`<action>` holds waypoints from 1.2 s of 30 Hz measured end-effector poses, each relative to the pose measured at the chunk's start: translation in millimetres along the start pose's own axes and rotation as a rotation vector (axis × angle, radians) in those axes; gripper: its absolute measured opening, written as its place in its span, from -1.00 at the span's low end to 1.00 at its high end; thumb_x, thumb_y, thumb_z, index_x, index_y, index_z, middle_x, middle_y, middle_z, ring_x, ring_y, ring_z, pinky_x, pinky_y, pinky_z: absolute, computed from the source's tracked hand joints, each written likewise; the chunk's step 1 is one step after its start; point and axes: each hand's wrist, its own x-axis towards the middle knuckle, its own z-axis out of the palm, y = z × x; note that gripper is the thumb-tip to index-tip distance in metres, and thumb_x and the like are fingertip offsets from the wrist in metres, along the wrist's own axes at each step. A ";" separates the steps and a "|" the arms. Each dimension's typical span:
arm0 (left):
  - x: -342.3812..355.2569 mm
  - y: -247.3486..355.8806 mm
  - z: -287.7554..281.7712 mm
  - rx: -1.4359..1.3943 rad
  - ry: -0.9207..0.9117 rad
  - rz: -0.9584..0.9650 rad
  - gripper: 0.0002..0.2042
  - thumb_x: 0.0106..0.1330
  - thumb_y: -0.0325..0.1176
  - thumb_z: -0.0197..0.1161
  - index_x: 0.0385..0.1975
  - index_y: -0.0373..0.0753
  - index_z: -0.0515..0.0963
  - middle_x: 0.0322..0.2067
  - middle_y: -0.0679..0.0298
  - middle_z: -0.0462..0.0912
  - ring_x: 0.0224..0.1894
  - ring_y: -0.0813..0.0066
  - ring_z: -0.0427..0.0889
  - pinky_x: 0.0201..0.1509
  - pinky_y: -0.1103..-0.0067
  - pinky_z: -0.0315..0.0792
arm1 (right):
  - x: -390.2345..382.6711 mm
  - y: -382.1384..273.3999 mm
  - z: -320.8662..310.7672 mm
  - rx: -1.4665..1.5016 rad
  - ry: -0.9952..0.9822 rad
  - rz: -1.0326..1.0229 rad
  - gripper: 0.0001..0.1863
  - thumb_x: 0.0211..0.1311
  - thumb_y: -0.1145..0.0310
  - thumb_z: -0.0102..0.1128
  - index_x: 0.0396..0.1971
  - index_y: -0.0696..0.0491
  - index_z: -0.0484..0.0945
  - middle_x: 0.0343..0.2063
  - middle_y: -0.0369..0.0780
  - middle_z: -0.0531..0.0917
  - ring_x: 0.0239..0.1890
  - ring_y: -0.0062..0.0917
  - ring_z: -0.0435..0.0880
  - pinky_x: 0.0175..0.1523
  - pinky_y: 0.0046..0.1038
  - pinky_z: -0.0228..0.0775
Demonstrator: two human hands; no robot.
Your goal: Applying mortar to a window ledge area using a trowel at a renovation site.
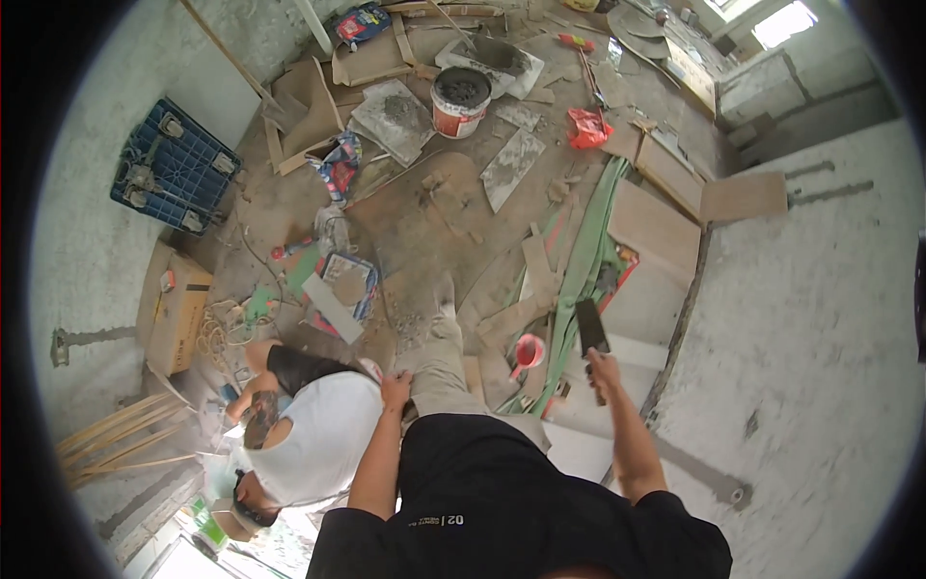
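My right hand (603,374) is closed on the handle of a dark, flat rectangular trowel (591,323), held up over pale boards at the right. My left hand (395,388) hangs beside my beige trouser leg (439,362), its fingers curled; whatever may be in them is hidden. Between my legs and the trowel lies a pink plastic scoop (528,352). A co-worker (318,434) in a white sleeveless top is bent low just left of my left hand.
Ahead are a bucket of grey mortar (461,116), stone slabs (511,169), cardboard (651,232), a green sheet (608,232) and a red bag (588,127). A blue plastic pallet (174,164) leans left; a carton (174,318) and wooden strips (111,434) are lower left. A wall (791,338) bounds the right.
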 end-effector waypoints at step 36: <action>575.6 669.9 205.6 0.191 -0.168 -0.641 0.26 0.17 0.29 0.70 0.75 -0.33 0.19 0.53 -0.31 0.51 0.55 -0.27 0.55 0.63 0.05 0.43 | 767.2 -920.5 261.9 -0.999 -0.488 -0.505 -0.33 0.60 -0.22 0.33 -0.29 0.22 0.69 -0.50 0.02 0.72 -0.36 -0.08 0.82 -0.14 0.02 0.59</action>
